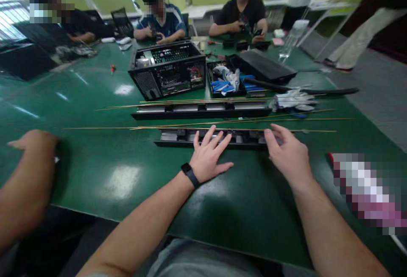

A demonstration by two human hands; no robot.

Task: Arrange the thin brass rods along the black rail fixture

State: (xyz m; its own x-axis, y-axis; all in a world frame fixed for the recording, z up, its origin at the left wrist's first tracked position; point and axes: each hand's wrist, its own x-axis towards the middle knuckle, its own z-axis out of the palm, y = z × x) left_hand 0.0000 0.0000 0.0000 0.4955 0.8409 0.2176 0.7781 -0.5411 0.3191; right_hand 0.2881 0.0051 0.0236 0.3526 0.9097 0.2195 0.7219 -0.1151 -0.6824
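L hand (pixel 208 157) spread over nearer of 2 blk rails (pixel 173 143), R hand (pixel 290 155) curled at R end, pinch unclear

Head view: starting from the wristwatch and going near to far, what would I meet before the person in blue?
Wristwatch, near black channel, far black channel, open computer case, then person in blue.

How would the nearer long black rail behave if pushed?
The nearer black rail is likely stiff: its long edges look straight. It seems apt to slide rather than roll, since it lies flat on the shiny table.
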